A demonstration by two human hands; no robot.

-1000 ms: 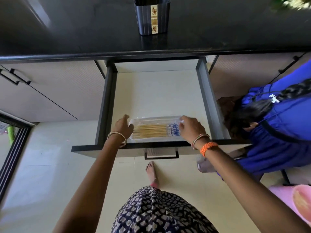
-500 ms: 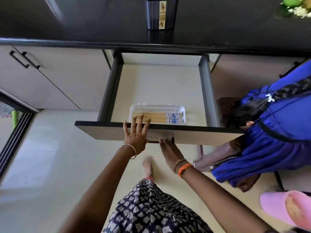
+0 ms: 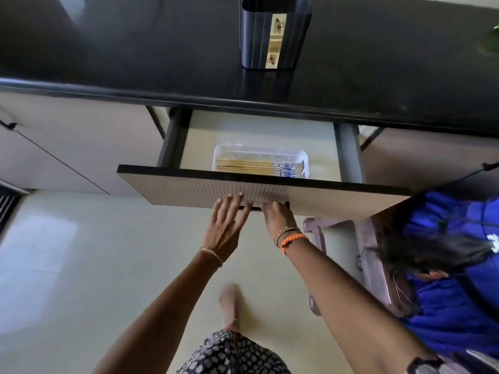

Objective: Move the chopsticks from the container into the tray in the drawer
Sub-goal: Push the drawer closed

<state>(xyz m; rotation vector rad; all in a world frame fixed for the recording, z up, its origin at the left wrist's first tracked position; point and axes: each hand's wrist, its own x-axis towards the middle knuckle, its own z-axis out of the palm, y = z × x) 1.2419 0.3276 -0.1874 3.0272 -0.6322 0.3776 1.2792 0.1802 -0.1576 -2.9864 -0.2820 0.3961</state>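
- Two hands meet at the drawer front (image 3: 189, 188), low and near its middle.
- The left hand (image 3: 225, 225) has its grip released: the fingers are straight and slightly spread, their tips pressed flat against the ribbed face of the front panel beside the handle (image 3: 256, 207).
- The right hand (image 3: 278, 215) reaches to the dark handle at the bottom edge of the panel; its fingers curl under there, grasping the handle, though the fingertips are hidden.
- Bangles circle both wrists, and an orange band (image 3: 293, 240) sits on the right one.
- The chopsticks (image 3: 259, 167) lie flat, side by side in the clear tray (image 3: 303, 157), pale wood to the left, blue-patterned ends to the right.
- The tray sits on the drawer floor just behind the front panel, roughly centred between the drawer's side walls.
- The dark container (image 3: 275, 33) stands upright on the black table (image 3: 108, 49), above the drawer and back from the table's front edge.
- A person in blue (image 3: 445, 292) crouches on the floor at the right, beside a pinkish stool (image 3: 375, 265).
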